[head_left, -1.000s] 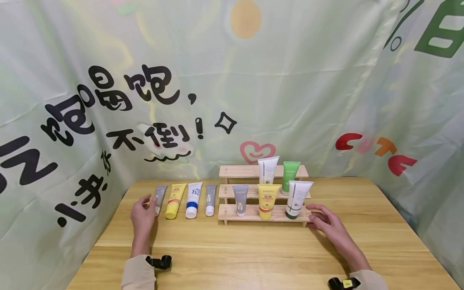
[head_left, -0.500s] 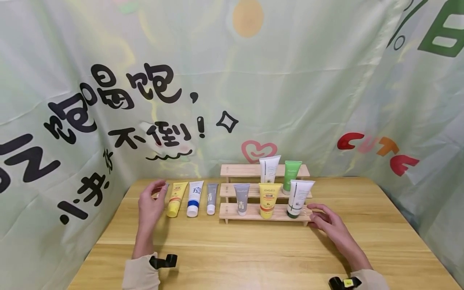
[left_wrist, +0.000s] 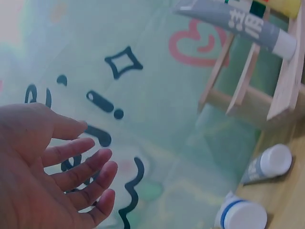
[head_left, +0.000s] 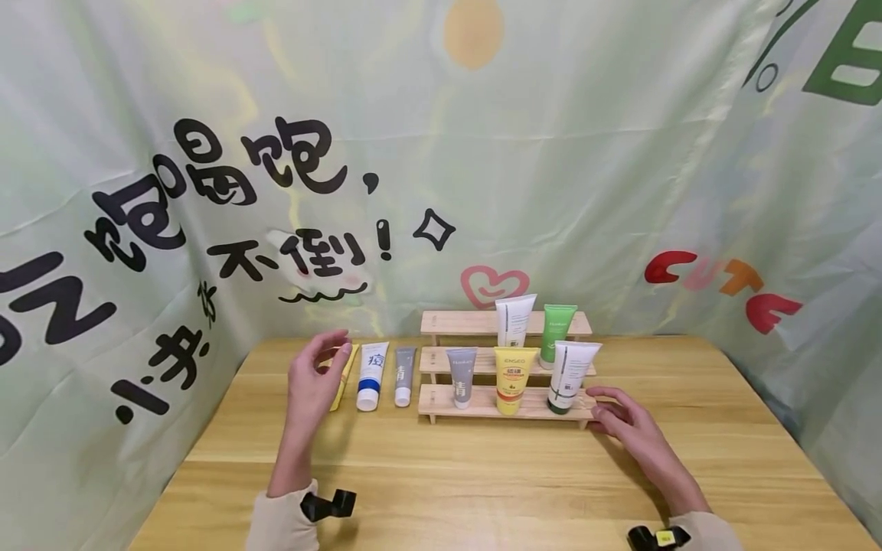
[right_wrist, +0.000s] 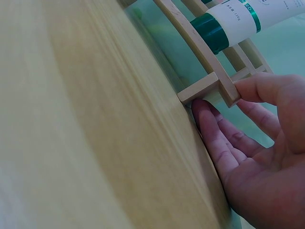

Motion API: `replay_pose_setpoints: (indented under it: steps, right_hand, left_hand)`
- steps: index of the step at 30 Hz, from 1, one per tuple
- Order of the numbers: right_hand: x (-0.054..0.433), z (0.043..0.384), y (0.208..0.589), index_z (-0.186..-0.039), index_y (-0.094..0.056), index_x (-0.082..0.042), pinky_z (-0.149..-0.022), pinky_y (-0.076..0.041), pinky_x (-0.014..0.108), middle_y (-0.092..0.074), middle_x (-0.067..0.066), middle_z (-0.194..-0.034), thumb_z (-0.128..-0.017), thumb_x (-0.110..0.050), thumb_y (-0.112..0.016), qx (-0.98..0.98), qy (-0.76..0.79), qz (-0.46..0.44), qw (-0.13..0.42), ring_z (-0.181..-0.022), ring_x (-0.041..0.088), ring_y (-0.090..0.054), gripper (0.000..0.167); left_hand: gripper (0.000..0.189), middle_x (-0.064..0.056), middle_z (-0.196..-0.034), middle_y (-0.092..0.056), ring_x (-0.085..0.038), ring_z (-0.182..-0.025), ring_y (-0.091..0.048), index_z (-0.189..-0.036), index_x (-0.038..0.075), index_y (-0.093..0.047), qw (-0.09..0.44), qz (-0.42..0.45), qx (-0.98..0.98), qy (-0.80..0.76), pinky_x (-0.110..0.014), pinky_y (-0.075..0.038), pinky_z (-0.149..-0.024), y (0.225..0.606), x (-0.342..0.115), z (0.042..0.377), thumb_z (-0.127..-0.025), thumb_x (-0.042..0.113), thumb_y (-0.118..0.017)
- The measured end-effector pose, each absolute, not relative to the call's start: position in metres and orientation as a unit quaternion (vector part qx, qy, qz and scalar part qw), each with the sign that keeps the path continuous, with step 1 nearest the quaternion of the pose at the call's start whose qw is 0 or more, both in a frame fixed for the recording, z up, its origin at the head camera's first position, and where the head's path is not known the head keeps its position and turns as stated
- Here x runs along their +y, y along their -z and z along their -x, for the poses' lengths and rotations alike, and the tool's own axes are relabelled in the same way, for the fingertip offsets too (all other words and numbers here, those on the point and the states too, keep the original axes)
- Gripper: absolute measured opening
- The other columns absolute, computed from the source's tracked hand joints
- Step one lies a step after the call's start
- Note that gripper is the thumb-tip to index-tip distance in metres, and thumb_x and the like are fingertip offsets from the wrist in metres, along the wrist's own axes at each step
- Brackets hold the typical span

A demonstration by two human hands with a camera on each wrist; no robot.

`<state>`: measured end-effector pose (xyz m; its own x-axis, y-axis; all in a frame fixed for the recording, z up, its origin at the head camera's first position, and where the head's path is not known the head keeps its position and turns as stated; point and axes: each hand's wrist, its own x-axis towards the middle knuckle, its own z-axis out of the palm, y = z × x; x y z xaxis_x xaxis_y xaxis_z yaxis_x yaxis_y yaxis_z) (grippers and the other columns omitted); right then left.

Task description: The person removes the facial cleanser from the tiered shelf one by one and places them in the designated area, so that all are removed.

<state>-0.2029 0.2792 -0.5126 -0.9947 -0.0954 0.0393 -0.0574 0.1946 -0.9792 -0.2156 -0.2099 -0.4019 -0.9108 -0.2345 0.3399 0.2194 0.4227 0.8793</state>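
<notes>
"Which hand is sitting nearer the yellow tube (head_left: 345,379)?"

"The left grip (head_left: 310,386). It's hovering over the tube's left side, fingers loosely spread, holding nothing. Whether it's touching, I can't tell."

"How is the tube lying?"

"Partly hidden, it's lying on the desk (head_left: 441,490) and showing along that grip's right edge. Its long axis is running away from the person, slanting slightly right, with the white-and-blue tube (head_left: 372,375) lying just beside it."

"And the right grip (head_left: 623,417)?"

"Well apart, it's pinching the wooden rack (head_left: 434,398) by its lowest plank's right end."
</notes>
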Motion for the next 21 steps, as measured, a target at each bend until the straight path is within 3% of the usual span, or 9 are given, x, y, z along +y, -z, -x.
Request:
replay_pose_setpoints:
  steps: [11,21]
  right_hand:
    - [0.282,0.202,0.513,-0.144,-0.046,0.006,-0.087,-0.058,0.029,-0.055,0.026,-0.133,-0.108,-0.019,-0.056,0.775,0.629,0.047,0.014,-0.103,0.007,-0.067,0.045]
    - [0.280,0.203,0.513,-0.145,-0.046,0.004,-0.088,-0.058,0.029,-0.054,0.028,-0.136,-0.108,-0.020,-0.056,0.775,0.630,0.041,0.016,-0.105,0.007,-0.066,0.045]
  left_hand:
    - [0.022,-0.015,-0.114,-0.072,-0.022,-0.104,-0.066,-0.121,0.002,-0.070,0.239,0.081,-0.761,0.598,-0.023,-0.054,-0.086,0.390,-0.178,0.207,-0.100,0.008,-0.067]
    - [0.019,-0.008,-0.110,-0.072,-0.021,-0.101,-0.066,-0.118,0.003,-0.070,0.222,0.124,-0.750,0.610,-0.026,-0.055,-0.085,0.388,-0.153,0.198,-0.099,0.004,-0.067]
